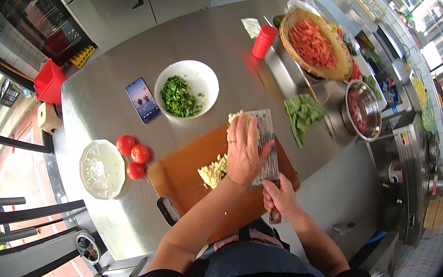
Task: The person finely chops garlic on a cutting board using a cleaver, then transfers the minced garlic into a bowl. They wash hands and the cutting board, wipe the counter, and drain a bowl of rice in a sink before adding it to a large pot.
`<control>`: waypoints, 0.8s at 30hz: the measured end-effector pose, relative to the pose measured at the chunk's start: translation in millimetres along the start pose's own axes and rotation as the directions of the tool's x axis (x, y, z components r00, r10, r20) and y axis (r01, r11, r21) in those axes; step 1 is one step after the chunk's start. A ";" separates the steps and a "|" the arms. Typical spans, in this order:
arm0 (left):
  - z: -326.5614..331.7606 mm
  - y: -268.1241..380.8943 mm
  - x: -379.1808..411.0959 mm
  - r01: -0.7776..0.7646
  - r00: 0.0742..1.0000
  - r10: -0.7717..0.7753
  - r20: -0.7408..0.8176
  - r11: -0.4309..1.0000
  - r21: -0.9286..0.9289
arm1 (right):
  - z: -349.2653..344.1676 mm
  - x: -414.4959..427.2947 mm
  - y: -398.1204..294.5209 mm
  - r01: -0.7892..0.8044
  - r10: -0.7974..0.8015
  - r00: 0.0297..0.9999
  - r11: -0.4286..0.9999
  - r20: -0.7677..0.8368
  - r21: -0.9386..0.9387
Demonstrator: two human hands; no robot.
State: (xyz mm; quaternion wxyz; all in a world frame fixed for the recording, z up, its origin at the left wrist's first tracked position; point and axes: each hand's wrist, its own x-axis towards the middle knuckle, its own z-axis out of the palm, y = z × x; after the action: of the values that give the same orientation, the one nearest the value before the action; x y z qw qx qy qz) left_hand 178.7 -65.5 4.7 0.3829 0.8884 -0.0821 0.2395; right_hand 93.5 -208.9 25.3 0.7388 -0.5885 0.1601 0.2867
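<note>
My right hand (281,197) grips the wooden handle of a broad cleaver (266,149), whose blade lies over the right part of a brown cutting board (183,165). Flat against the left side of the blade is my left hand (243,150), its fingers together over chopped pale garlic (235,116) that shows past the fingertips. More chopped garlic (214,172) is heaped on the board left of that hand. Beyond the board stands a white bowl (208,81) with chopped green onion (178,97) in it. What lies under my left palm is hidden.
Left of the board are several tomatoes (140,153) and a pale faceted bowl (102,169). A phone (143,100) lies beside the white bowl. To the right are a green cloth (304,116), a red bottle (264,42), a wicker basket (288,40) of red strips and a steel bowl (376,114) of meat.
</note>
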 end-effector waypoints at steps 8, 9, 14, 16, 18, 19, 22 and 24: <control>22.7 -112.4 123.5 0.143 0.966 -0.096 -0.242 0.972 0.184 | 44.0 150.6 -125.2 0.022 0.028 0.987 0.953 0.161 -0.303; 25.7 -124.5 129.6 0.156 0.965 -0.097 -0.244 0.959 0.235 | 47.6 163.5 -135.2 0.036 0.028 0.983 0.939 0.180 -0.343; 39.4 -183.2 136.3 0.222 0.965 -0.136 -0.224 0.878 0.424 | 42.4 178.9 -169.8 -0.091 0.193 0.964 0.886 0.182 -0.455; 35.3 -197.6 133.3 0.156 0.985 -0.095 -0.145 0.852 0.500 | 24.1 164.9 -176.4 -0.070 0.170 0.969 0.888 0.182 -0.455; 27.1 -192.2 132.6 0.069 0.991 0.005 -0.135 0.844 0.533 | 3.6 145.7 -180.9 -0.043 0.135 0.974 0.898 0.181 -0.438; 21.5 -187.6 131.4 0.019 0.986 0.061 -0.156 0.884 0.468 | -9.6 136.5 -179.9 -0.023 0.113 0.975 0.908 0.192 -0.418; -6.4 -157.0 119.7 -0.059 0.946 0.133 -0.295 0.968 0.245 | -42.0 115.6 -159.3 -0.005 0.075 0.984 0.915 0.159 -0.403; -23.5 -129.3 82.4 0.022 0.967 0.003 -0.256 0.995 0.095 | -70.8 108.3 -129.2 -0.008 0.066 0.988 0.926 0.141 -0.378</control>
State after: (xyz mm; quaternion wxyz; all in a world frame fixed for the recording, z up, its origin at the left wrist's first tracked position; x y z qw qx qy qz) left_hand 284.6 44.1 -24.0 0.3477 0.8681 -0.0158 0.3540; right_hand 264.7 -269.9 45.4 0.6167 -0.6927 0.0567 0.3696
